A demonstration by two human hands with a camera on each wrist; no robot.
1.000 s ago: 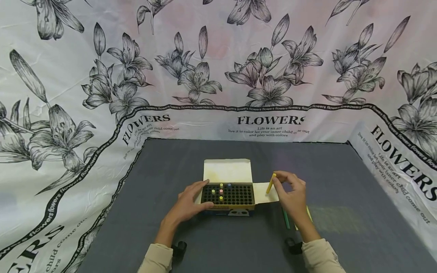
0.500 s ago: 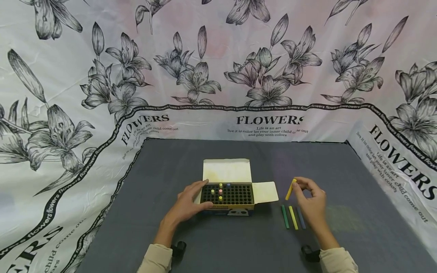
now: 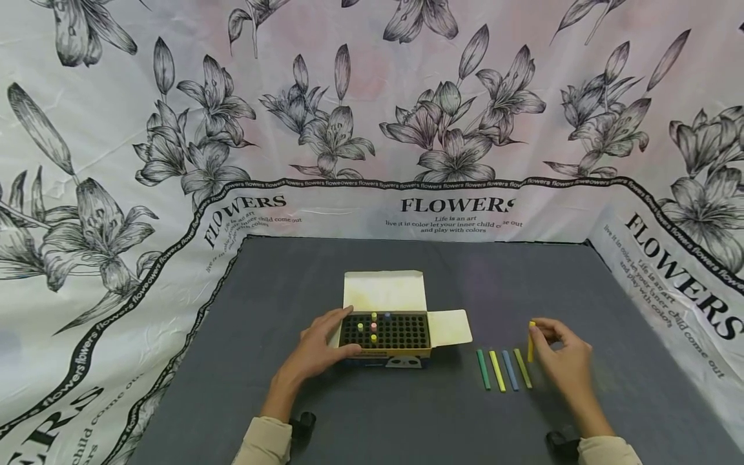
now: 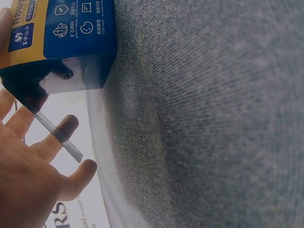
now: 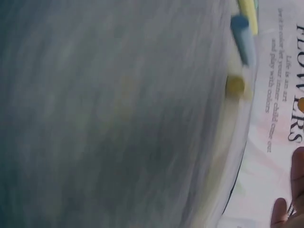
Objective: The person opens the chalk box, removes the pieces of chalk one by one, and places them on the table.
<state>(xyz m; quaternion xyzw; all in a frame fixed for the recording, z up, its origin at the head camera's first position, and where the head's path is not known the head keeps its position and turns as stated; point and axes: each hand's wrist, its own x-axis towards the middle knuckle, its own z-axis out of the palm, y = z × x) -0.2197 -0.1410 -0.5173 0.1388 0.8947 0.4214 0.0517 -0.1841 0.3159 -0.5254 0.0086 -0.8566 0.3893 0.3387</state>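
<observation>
Printed cloth [image 3: 453, 161] behind and beside the box [image 3: 401, 353]; reads "FLOWERS", "Life is an art". Grey table [image 3: 436, 413] under the box. Box: lid open, panda on front, Chinese print incl. 百合仙子. Left hand [image 3: 321, 339] clamped on the box's left end. Right hand [image 3: 564, 352] well right of the box, thumb and fingers together on an amber stick [image 3: 531, 349], nearly upright at the fingertips. Green stick [image 3: 484, 370], yellow stick [image 3: 496, 371], blue stick [image 3: 511, 370], olive stick [image 3: 522, 368]: row right of the box.
</observation>
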